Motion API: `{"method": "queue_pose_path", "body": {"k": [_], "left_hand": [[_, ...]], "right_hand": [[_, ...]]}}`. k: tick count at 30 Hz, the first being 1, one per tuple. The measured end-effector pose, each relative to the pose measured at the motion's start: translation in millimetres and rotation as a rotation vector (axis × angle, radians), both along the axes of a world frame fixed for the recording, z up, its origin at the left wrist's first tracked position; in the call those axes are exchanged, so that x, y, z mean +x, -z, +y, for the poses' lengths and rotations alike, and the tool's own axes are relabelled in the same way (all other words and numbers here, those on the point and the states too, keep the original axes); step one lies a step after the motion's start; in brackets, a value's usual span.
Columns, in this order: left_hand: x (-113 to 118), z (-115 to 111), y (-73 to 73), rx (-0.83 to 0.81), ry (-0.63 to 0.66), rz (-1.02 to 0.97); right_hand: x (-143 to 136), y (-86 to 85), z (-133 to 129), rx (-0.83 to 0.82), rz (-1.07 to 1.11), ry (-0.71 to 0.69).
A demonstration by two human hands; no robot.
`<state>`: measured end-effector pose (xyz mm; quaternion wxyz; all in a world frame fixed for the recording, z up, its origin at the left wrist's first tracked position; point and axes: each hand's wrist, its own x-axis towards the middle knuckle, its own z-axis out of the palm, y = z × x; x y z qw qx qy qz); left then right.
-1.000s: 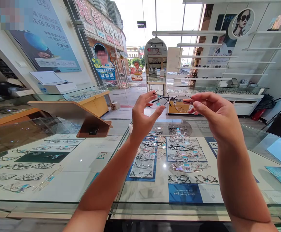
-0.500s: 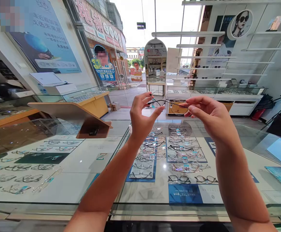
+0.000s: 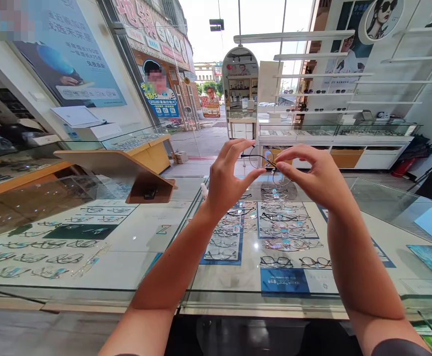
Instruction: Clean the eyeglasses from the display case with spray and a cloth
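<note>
A pair of thin dark-rimmed eyeglasses is held up above the glass counter, tilted, with round lenses. The thumb and a finger of my left hand span one lens, touching its rim at top and bottom. My right hand pinches the frame near its other side between thumb and forefinger; its fingertips hide part of it. One thin dark temple crosses the lens between my hands. Below lie rows of eyeglasses inside the glass display counter.
A brown slanted stand stands on the counter to the left. More frames lie in the left case. An arched mirror stands beyond the counter, beside wall shelves. A blue card lies near the front edge.
Both hands have come closer together; the left moved right with the eyeglasses, which have turned and tilted more. The view has dipped slightly, showing the counter's front edge higher.
</note>
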<state>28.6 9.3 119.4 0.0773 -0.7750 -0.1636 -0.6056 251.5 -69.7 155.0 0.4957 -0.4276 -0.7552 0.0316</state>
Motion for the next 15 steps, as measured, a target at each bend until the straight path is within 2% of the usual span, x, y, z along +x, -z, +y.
{"method": "queue_pose_path", "body": {"k": [4, 7, 10, 15], "left_hand": [[3, -6, 5.3, -0.047, 0.026, -0.008], [3, -9, 19.8, -0.137, 0.042, -0.004], [0, -12, 44.8, -0.327, 0.08, -0.025], [-4, -9, 90.2, -0.714, 0.223, -0.139]], "right_hand": [[5, 0.2, 0, -0.049, 0.009, -0.06], [7, 12.8, 6, -0.139, 0.034, -0.114], [7, 38.7, 16, -0.253, 0.083, -0.206], [2, 92.6, 36, -0.43, 0.271, -0.385]]}}
